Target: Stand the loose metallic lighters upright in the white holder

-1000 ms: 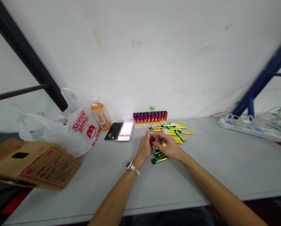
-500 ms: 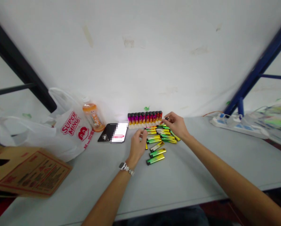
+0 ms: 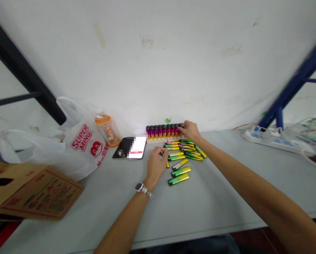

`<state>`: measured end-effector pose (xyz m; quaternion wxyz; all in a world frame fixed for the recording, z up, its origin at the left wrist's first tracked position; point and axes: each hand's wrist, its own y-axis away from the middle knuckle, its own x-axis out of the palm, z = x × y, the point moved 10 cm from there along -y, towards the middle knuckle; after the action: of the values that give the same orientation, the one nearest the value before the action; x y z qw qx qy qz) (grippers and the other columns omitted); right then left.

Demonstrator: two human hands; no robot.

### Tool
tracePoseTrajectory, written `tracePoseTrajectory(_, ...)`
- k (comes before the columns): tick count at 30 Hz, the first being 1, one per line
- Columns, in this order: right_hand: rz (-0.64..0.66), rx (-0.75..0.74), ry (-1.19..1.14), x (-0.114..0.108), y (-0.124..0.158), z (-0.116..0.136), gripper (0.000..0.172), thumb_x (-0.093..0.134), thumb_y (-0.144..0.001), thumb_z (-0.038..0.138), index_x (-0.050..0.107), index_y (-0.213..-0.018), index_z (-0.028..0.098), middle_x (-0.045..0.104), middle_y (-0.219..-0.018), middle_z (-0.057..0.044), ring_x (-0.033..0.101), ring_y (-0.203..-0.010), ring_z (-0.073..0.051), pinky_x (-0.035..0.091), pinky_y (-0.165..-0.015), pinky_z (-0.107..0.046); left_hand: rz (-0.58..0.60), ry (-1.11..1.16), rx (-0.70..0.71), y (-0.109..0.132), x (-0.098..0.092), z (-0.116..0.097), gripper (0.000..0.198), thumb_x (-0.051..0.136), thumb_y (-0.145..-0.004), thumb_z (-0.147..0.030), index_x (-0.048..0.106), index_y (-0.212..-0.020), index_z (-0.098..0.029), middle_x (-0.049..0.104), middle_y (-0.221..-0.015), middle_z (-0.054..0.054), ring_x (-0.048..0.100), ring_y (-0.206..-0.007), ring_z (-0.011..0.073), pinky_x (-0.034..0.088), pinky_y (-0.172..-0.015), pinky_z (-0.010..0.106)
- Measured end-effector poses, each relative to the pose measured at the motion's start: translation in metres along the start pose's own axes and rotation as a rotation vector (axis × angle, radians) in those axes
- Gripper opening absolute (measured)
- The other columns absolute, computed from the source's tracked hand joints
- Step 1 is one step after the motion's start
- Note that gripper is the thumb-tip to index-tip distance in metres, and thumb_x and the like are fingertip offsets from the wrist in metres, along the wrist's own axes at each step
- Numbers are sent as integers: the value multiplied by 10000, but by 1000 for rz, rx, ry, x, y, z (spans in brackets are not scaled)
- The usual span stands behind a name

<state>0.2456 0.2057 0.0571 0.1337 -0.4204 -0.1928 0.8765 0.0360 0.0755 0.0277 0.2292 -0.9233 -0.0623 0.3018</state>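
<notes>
Over to the head view: the right hand point(image 3: 191, 131) is at the right end of the row of purple-orange lighters point(image 3: 160, 132), fingers drawn together by the end one; whether they grip it, I can't tell. The left hand point(image 3: 157, 162) is half curled beside the loose green-yellow lighters point(image 3: 179, 179), something dark at its fingertips, too small to call. The score? I'd judge that row nearly complete, upright in its pale holder point(image 3: 155, 141) near the wall point(image 3: 158, 81), while the green-yellow ones all lie flat on the desk point(image 3: 213, 197), none stood up.
</notes>
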Motion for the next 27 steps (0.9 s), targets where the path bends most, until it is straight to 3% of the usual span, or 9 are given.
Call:
tracePoseTrajectory(4,32,-41,201,3,6,8,199,618,-862,344,676,-894,156,696,-774,-99,623,-722,-218,427,-666,-300,6,-35,3,0,1,4,228,506,-902,-307,586,-729,-181,602,-806,30,562,-780,161,408,-689,266)
tracePoseTrajectory(7,49,-98,367,7,23,17,297,494,-943,350,652,-1102,155,709,-929,-163,651,-799,-261,437,-706,-338,4,-48,9,0,1,4,226,517,-894,-305,580,-717,-180,592,-796,33,557,-785,169,414,-723,283)
tracePoseTrajectory(12,44,-130,481,11,51,21,578,444,-955,423,373,-1474,179,648,-1129,-206,663,-853,-299,451,-721,-373,1,-66,20,0,2,4,227,519,-893,-314,584,-721,-181,591,-797,35,559,-797,179,427,-769,305)
tracePoseTrajectory(19,123,-116,474,11,50,21,655,388,-956,507,300,-1517,181,595,-1101,-218,630,-935,-352,469,-717,-413,43,-128,3,1,2,10,116,525,-860,-230,589,-779,-178,598,-855,43,564,-784,177,446,-752,312)
tracePoseTrajectory(23,140,-116,431,8,61,29,649,392,-963,432,213,-1541,198,548,-1151,-195,601,-979,-324,474,-720,-382,119,-74,-79,-1,3,26,71,518,-834,-153,573,-875,-169,619,-840,35,574,-721,150,453,-690,278)
tracePoseTrajectory(25,140,-153,373,5,71,38,588,418,-949,348,294,-1502,193,525,-1201,-175,587,-993,-285,471,-735,-350,175,-40,-120,-2,7,34,74,520,-831,-140,569,-877,-169,626,-778,21,584,-698,145,451,-669,263)
tracePoseTrajectory(27,219,-232,301,11,83,50,455,471,-905,276,498,-1351,192,538,-1195,-138,581,-981,-245,460,-768,-320,223,-12,-138,-2,10,38,45,531,-834,-154,572,-840,-171,627,-730,13,589,-679,144,450,-657,258)
